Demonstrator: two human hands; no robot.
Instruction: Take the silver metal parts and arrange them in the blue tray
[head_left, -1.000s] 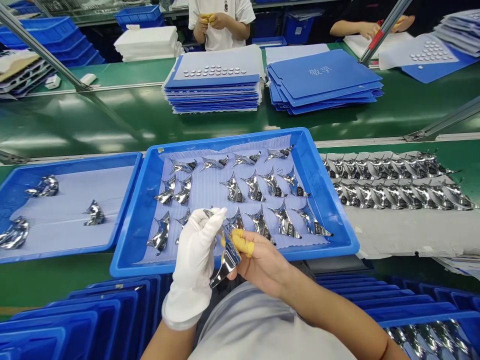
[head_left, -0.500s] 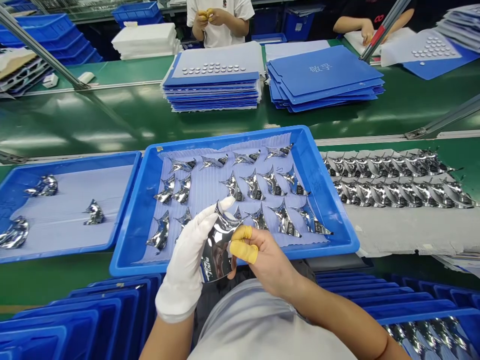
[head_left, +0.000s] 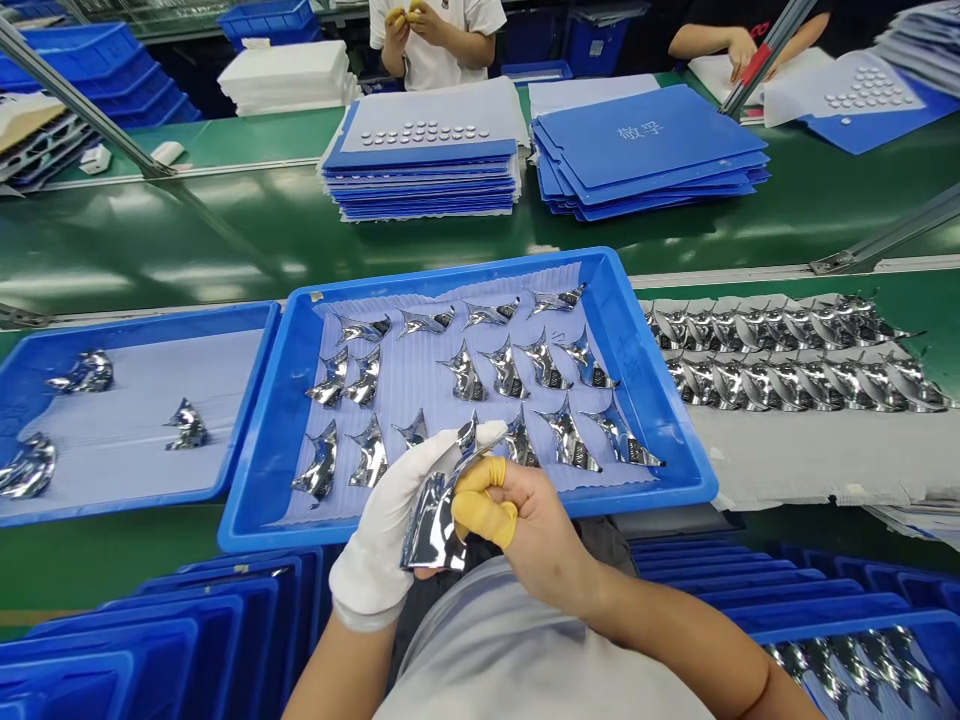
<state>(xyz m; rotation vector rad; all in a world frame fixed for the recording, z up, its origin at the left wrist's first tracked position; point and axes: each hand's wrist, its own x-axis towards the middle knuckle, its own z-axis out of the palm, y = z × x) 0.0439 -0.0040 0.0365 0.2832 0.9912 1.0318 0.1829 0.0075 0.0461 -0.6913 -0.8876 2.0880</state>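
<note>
Between my hands is a shiny, curved chrome-plated part [head_left: 433,530] with a pointed upper end. My left hand [head_left: 386,525], in a white glove, is closed around its left side and back. My right hand [head_left: 517,525] has yellow finger covers on the thumb and forefinger, which pinch the part's right edge. Both hands are over the near rim of a blue tray [head_left: 292,540]. Inside it, rows of similar chrome parts [head_left: 570,435] lie on a pale liner. My glove and the held part hide some of the front row.
A second blue tray [head_left: 142,500] at left holds a few chrome parts. Two rows of them [head_left: 795,385] lie on grey sheeting at right. Stacked blue sheets [head_left: 645,150] stand behind, with two people across the bench. Blue trays [head_left: 172,630] are racked below.
The chrome part has been turned in my hands, so its lettered face no longer shows. My left hand has shifted slightly right and down, uncovering more of the front row.
</note>
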